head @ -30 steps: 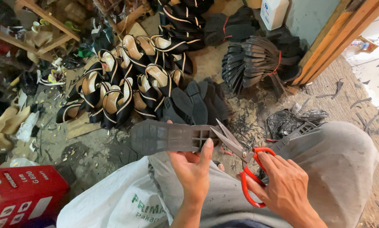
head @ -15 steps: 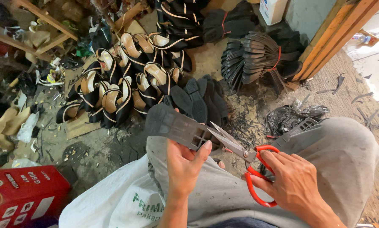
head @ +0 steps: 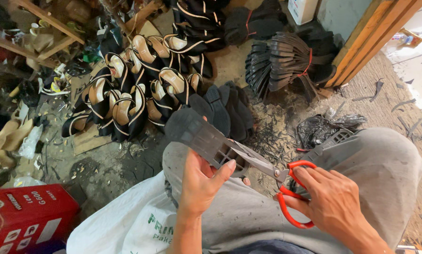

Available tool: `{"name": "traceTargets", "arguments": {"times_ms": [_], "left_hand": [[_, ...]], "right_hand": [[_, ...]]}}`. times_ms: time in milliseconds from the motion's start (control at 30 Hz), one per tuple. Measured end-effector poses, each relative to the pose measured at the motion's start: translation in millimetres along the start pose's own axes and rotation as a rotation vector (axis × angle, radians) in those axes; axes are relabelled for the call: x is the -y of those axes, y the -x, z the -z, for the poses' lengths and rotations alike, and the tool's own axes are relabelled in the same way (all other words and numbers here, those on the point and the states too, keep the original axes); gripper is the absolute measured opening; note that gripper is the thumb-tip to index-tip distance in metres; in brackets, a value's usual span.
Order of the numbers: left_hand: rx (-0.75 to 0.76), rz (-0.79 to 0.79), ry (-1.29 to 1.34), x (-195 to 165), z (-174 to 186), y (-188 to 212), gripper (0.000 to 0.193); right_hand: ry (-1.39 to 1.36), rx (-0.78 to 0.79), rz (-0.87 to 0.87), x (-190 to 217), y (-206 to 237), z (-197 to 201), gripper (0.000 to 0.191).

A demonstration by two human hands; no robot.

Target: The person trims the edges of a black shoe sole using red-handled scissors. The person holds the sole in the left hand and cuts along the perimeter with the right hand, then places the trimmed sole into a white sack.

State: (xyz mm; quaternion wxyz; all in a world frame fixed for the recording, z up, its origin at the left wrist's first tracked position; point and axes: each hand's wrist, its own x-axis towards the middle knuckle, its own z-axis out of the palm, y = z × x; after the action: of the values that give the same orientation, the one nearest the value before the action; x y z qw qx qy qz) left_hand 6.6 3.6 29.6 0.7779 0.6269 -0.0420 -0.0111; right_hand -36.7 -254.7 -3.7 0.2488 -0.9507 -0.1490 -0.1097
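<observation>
Above the person's lap, the left hand (head: 199, 183) grasps a dark grey shoe sole (head: 206, 138) at its heel end, thumb pressed on the ribbed upper face and fingers underneath. The sole is tilted, with its rounded toe end pointing up and to the left. The right hand (head: 335, 204) grips red-handled scissors (head: 279, 181), fingers through the loops; the steel blades meet the heel edge of the sole, just beside the left thumb. Whether the blades are parted cannot be told.

Both hands are held over grey trousers (head: 385, 169). A white printed sack (head: 126, 223) lies against the left leg, and a red carton (head: 25, 216) sits at the lower left corner of the floor.

On the floor ahead, a heap of black-and-tan sandals (head: 135, 80) lies near the upper centre. A loose pile of dark soles (head: 230, 110) sits just beyond the held sole. A bundle of black soles tied with a red band (head: 286, 59) rests near the wooden door frame (head: 371, 42). Dark offcuts (head: 272, 136) are scattered over the floor.
</observation>
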Motion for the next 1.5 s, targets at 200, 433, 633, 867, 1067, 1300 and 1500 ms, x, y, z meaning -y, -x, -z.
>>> {"name": "traceTargets", "arguments": {"times_ms": [200,433,633,867,1067,1300,1500], "left_hand": [[-0.001,0.039,0.018,-1.0,1.8,-1.5,0.098],[0.004,0.105,0.052,-1.6,4.7,-3.6,0.097],[0.013,0.106,0.074,-5.3,7.7,-1.9,0.095],[0.021,0.085,0.082,1.9,-0.6,3.5,0.087],[0.041,0.147,-0.010,9.3,-9.8,11.5,0.063],[-0.049,0.064,0.145,21.5,3.0,10.0,0.055],[-0.257,0.015,0.173,37.4,17.6,4.8,0.039]], "right_hand": [[-0.018,0.074,0.035,-5.9,0.0,-1.6,0.054],[-0.104,0.156,0.041,-18.5,5.0,-10.8,0.051],[-0.039,0.298,-0.209,-25.4,3.6,-5.4,0.050],[0.017,0.070,-0.012,-1.3,-9.2,6.1,0.057],[0.046,0.050,-0.017,7.0,-18.4,0.5,0.060],[-0.010,0.208,-0.135,-6.1,-3.9,-13.1,0.054],[0.000,0.061,0.004,-7.8,3.3,-7.9,0.055]]}}
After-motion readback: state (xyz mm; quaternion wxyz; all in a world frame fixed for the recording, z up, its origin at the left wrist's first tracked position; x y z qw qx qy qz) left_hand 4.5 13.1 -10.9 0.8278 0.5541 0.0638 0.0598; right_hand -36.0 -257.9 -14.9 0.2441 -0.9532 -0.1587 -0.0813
